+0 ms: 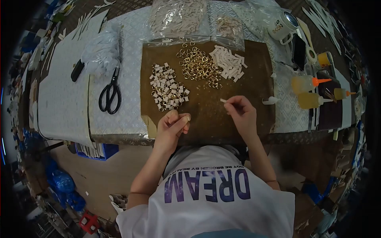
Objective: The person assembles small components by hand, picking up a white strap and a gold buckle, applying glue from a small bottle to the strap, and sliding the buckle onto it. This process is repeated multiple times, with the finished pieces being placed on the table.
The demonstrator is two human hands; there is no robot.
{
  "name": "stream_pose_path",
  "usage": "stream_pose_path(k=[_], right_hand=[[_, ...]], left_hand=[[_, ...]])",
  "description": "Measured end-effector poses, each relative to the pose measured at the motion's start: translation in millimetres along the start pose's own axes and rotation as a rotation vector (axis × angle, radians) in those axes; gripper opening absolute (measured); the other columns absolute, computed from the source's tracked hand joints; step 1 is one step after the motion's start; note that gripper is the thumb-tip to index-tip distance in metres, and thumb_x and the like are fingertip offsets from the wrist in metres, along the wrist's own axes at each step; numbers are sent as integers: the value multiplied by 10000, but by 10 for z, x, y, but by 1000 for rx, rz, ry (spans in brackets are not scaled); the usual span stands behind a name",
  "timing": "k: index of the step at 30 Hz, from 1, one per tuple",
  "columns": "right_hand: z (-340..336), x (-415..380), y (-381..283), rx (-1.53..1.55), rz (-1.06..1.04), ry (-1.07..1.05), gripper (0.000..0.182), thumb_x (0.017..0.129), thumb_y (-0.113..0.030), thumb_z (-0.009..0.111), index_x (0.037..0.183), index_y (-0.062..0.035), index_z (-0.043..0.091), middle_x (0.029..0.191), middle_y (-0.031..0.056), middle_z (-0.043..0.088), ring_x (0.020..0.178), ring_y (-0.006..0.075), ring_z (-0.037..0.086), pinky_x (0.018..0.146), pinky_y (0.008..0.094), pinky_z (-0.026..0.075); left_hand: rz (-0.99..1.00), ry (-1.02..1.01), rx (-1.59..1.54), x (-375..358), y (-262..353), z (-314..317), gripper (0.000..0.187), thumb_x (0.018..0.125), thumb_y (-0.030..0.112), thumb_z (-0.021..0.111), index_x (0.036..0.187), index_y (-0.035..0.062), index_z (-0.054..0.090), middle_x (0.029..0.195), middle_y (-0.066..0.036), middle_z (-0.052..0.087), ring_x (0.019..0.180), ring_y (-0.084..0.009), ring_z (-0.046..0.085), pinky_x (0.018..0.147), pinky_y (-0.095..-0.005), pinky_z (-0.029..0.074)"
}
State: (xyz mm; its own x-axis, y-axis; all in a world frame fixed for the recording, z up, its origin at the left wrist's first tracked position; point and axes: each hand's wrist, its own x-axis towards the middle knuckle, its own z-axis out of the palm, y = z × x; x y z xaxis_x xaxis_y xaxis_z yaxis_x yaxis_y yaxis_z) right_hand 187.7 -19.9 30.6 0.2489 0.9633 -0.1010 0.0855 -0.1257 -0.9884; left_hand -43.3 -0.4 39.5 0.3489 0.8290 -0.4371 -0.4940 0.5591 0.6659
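My right hand [243, 114] pinches a small white strip [223, 100] between thumb and fingertips, above the brown mat [206, 115]. Closer to the mat's left front, my left hand [172, 126] is closed, thumb pressed against the fingers; whatever it may hold is too small to make out. Just beyond it lies a pile of gold rings with white strips wrapped on them [168, 88]. Loose gold-coloured metal rings [197, 65] are heaped at the back middle of the mat. Beside them, to the right, is a pile of loose white strips [229, 63].
Black scissors [110, 95] lie left of the mat. Behind it are a clear bag of white strips [178, 18] and a smaller bag [229, 27]. A white mug [282, 27], a phone [298, 52] and orange-tipped glue bottles [308, 100] stand or lie on the right.
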Motion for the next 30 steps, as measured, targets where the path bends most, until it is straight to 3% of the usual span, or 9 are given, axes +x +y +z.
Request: stream_pose_path(k=[3,12,21,24,28,30], right_hand=[[103,-194,26,125,28,-25,99,844,-26,612,940,-4,625,859,30,595,742,78,577,668,205,463],[160,-228,214,75,-122,10,73,847,27,556,885,-19,598,777,1,506,620,48,457,549,185,353],[89,-205,133,-13,-182,-96,86,846,21,555,900,-19,609,798,29,534,648,62,484,562,198,383],[130,-254,10,187,13,-144,96,848,1,572,934,-11,612,852,47,549,710,77,533,610,201,428],[126,-310,25,134,-68,-218,134,829,-6,613,963,-5,606,926,60,562,786,100,579,660,219,477],[179,-324,-38,169,-94,-194,146,815,-1,632,959,-6,607,935,61,568,793,107,588,662,226,488]], left_hand=[[-15,-21,-2,17,-16,20,351,843,-5,578,662,159,326,886,-79,589,637,-78,526,555,-204,399],[-19,-28,32,47,-40,146,386,844,-10,570,619,162,308,882,-90,587,612,-75,492,539,-198,371],[13,-18,160,70,-145,258,396,846,-21,571,613,137,293,864,-96,582,603,-73,481,526,-202,380],[184,-7,254,74,-199,357,307,845,-31,581,635,88,391,904,-109,606,674,-86,544,601,-204,446],[237,-6,407,59,-205,406,60,832,-35,606,813,5,566,983,-109,627,807,-106,599,727,-218,483],[269,-42,472,54,-236,333,106,820,-42,620,920,-8,619,1016,-102,631,857,-109,608,764,-221,483]])
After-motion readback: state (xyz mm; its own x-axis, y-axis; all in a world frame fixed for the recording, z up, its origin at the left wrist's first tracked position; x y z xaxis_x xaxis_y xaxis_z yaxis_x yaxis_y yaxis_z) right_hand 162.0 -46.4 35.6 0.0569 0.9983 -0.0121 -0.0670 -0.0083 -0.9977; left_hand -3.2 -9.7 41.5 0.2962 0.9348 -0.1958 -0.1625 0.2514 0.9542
